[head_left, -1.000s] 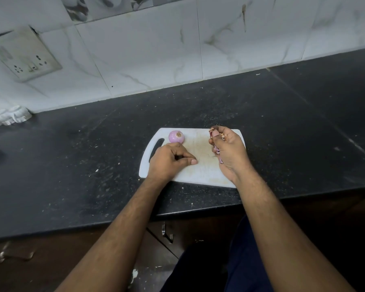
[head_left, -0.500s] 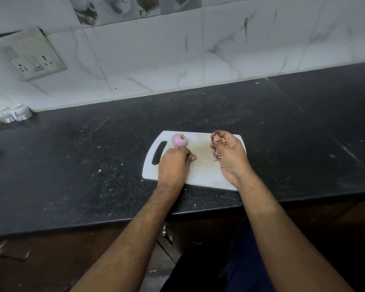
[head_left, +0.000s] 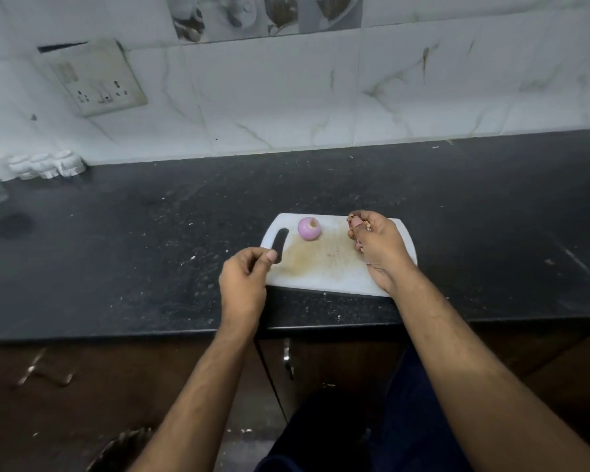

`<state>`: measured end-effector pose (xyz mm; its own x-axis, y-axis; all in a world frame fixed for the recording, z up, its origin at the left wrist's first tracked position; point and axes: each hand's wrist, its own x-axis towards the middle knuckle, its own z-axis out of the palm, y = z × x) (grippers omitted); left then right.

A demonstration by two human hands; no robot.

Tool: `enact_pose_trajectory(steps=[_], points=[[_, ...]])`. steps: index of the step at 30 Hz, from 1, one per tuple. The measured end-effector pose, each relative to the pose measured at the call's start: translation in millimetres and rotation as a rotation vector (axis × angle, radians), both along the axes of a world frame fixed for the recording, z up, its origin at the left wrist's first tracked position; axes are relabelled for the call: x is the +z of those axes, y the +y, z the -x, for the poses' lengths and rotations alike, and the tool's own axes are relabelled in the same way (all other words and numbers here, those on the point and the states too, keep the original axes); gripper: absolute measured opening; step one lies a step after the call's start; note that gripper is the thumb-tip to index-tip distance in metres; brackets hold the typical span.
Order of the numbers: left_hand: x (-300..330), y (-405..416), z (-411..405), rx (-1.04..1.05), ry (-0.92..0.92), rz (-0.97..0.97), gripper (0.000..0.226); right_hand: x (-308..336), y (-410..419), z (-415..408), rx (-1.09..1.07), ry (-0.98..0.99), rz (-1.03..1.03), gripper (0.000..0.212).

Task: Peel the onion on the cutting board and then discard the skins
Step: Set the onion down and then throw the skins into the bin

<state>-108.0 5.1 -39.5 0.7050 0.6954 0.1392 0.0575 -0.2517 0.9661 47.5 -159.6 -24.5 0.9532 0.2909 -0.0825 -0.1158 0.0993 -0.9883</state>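
A: What is the right hand (head_left: 378, 248) doing?

B: Its fingers are curled round a bunch of onion skins (head_left: 354, 223); pinkish and brown scraps poke out above the knuckles. It sits over the right end of the white cutting board (head_left: 324, 267).

A: And the left hand (head_left: 244, 279)?

B: It hovers at the board's left near corner, beside the handle slot (head_left: 280, 245). The fingers are bent inward with the thumb tip near the forefinger, and I cannot tell whether it pinches anything.

A: Where is the onion (head_left: 309, 228)?

B: Peeled, pale purple, resting on the far side of the board, just right of the slot. Neither hand touches it. The board's middle is stained brownish.

A: What does the board lie on?

B: A black speckled surface (head_left: 150, 253), close to its front edge. Behind it rises a white marble-patterned tile wall (head_left: 286, 97) with a switch and socket plate (head_left: 94, 78) at the left. Some white moulded pieces (head_left: 46, 165) stand where the surface meets the wall at far left.
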Motion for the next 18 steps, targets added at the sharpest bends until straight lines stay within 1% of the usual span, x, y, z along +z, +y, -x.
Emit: enact_pose_trajectory(steps=[2, 5, 8, 11, 14, 16, 18], points=[[3, 8, 24, 0.036, -0.085, 0.144, 0.013, 10, 20, 21, 0.036, 0.111, -0.140, 0.010], [2, 23, 62, 0.092, -0.175, 0.312, 0.017, 21, 56, 65, 0.161, 0.266, -0.331, 0.009], [-8, 47, 108, 0.197, -0.266, 0.456, 0.021, 23, 98, 121, 0.336, 0.413, -0.420, 0.016], [-29, 71, 156, 0.342, -0.350, 0.561, 0.023, 14, 137, 176, 0.502, 0.533, -0.417, 0.017], [-57, 92, 207, 0.506, -0.354, 0.598, 0.024, -8, 179, 230, 0.624, 0.648, -0.357, 0.016], [-72, 102, 235, 0.595, -0.379, 0.667, 0.023, -26, 203, 260, 0.679, 0.722, -0.318, 0.020], [-83, 113, 260, 0.673, -0.435, 0.767, 0.022, -44, 227, 290, 0.691, 0.808, -0.265, 0.020]])
